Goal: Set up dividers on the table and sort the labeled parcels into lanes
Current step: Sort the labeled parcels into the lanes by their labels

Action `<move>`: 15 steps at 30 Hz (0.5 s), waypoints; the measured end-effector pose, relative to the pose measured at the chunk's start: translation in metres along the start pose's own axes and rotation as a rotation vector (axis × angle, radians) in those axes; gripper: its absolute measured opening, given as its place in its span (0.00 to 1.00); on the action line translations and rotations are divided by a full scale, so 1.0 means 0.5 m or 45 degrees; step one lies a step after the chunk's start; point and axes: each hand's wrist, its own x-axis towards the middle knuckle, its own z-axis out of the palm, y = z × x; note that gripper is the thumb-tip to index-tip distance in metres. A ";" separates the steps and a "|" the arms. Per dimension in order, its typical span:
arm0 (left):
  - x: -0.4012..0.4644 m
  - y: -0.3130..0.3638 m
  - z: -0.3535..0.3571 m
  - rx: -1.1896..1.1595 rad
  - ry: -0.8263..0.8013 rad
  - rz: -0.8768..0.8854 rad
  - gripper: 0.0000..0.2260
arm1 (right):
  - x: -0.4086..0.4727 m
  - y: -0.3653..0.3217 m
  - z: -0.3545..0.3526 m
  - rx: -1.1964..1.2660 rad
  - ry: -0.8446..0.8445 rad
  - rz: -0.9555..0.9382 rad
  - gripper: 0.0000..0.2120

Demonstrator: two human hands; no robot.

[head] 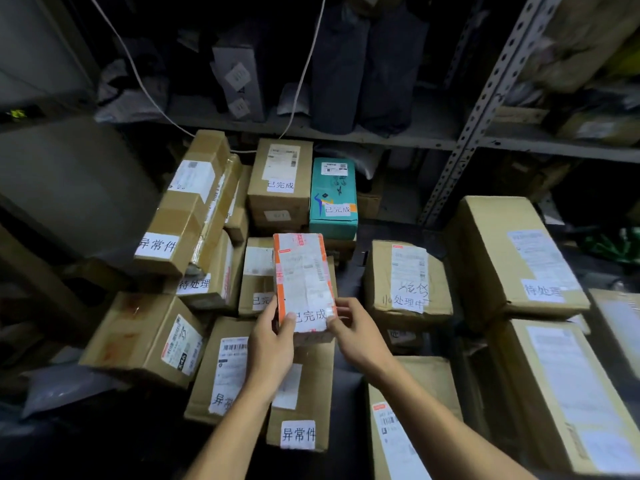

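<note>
I hold a small orange-edged parcel [304, 282] with a white shipping label and a handwritten tag, lifted above the pile at the centre. My left hand [272, 344] grips its lower left corner, thumb on the face. My right hand [356, 336] pinches its lower right corner. Behind it stand a brown box [280, 183] and a teal box [333, 197], both tagged like the held parcel. Brown boxes with other tags lie around: one at the left [180, 216], one at the front [301, 407], one at the right [407, 278]. No dividers are visible.
A large box [509, 258] and more cartons [568, 393] crowd the right side. Metal shelving [485, 109] with grey bags stands behind. A white cable [138, 74] hangs at the back. A grey poly bag [62, 389] lies at the lower left.
</note>
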 end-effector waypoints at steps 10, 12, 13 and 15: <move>-0.108 0.132 0.094 -0.201 -0.159 0.249 0.16 | -0.135 -0.058 -0.178 0.265 0.142 -0.072 0.14; -0.129 0.159 0.132 -0.267 -0.225 0.255 0.16 | -0.155 -0.064 -0.229 0.323 0.174 -0.078 0.14; -0.141 0.173 0.153 -0.282 -0.260 0.258 0.16 | -0.166 -0.064 -0.254 0.352 0.192 -0.084 0.14; -0.167 0.199 0.198 -0.309 -0.322 0.290 0.16 | -0.188 -0.059 -0.310 0.401 0.229 -0.108 0.13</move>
